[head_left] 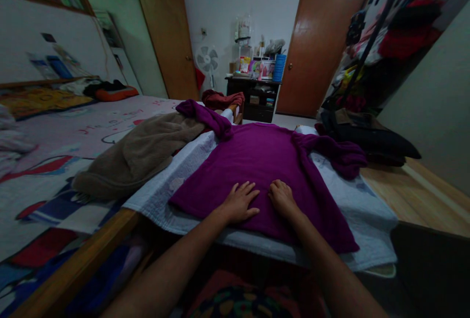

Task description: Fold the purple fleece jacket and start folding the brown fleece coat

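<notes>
A purple long-sleeved garment [257, 161] lies spread out on a pale blue-white cloth [370, 230], its sleeves reaching out to the far left and far right. My left hand [241, 203] rests flat on the lower middle of the garment, fingers spread, holding nothing. Just to its right, my right hand [282, 196] lies on the same fabric with its fingers curled and pressed together; whether they pinch any cloth is too small to tell. The two hands are a short gap apart.
A brown-grey fleece [139, 154] lies to the left, on the edge of a bed [128, 107]. Dark folded clothes [374, 136] sit at the right on a wooden surface [426, 195]. Farther back are a black cabinet [253, 97], a white fan [207, 61] and hanging clothes [407, 38].
</notes>
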`<state>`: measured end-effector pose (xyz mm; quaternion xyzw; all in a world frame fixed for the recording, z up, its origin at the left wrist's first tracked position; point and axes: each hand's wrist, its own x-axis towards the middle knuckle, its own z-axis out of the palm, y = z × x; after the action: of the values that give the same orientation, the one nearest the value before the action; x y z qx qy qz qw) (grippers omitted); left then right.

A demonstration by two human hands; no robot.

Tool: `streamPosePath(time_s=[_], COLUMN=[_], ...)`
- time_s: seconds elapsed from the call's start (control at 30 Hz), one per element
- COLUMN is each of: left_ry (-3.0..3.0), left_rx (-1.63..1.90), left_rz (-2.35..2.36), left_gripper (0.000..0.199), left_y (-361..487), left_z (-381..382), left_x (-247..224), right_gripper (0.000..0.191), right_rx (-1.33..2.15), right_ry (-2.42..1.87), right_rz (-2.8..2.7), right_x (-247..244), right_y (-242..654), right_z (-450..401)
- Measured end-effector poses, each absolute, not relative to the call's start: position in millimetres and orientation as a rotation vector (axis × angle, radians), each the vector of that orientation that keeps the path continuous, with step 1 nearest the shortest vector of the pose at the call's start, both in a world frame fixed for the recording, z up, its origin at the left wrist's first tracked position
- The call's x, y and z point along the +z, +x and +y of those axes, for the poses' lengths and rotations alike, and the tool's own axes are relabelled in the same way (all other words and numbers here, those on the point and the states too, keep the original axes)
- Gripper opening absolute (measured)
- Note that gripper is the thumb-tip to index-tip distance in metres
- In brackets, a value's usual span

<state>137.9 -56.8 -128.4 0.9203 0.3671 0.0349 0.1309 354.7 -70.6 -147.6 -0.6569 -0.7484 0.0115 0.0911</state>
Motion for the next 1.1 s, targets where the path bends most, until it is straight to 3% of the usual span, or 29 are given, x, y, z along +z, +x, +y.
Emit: streamPosePath(time_s=[0.37, 0.57, 0.8, 1.1], left_ry=[2.715, 2.725, 2.723, 2.703], left_rx=[0.23, 0.193, 0.186, 0.202], left_rz=[1.173, 1.185, 1.187, 1.165], left_gripper=[0.066, 0.075, 0.077, 0.077], left_y=[138.3, 140.0, 138.1, 136.5], left_z=[-49.9, -53.2, -54.7, -54.9], left_x=[-149.7, -151.4, -151.4, -151.8], right_gripper=[0.017, 0.051, 0.054, 0.062], right_rx=[0.06, 0.272, 0.373, 0.16], right_ry=[-1.914, -1.806, -1.66, -2.348], right_rz=[-2.133, -2.224, -2.424, -1.953], right_x=[-153.1, -147.2, -143.0, -143.8], right_y=[356.9, 355.4, 347.0, 396.2], right_z=[-73.8, -66.5, -34.7, 9.1])
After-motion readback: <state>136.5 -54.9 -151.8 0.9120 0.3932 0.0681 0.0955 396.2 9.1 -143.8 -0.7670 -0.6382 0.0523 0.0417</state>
